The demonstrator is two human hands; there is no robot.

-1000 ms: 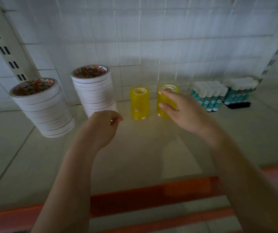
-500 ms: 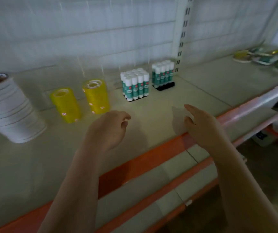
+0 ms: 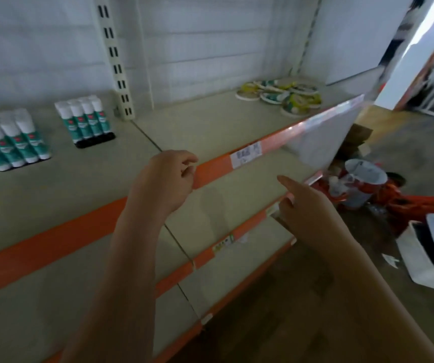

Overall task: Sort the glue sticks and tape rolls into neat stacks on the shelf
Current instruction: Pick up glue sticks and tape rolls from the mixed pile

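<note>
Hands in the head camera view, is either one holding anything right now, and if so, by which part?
Nothing is held. The left hand hangs loosely curled over the shelf edge, and the right hand is open with a finger pointing, both empty.

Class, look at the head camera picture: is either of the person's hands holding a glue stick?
No: the left hand and right hand hold nothing, and the glue sticks stand apart on the shelf.

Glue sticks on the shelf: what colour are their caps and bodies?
White caps, teal-green bodies with a small red mark; the glue sticks show best in the head view.
</note>
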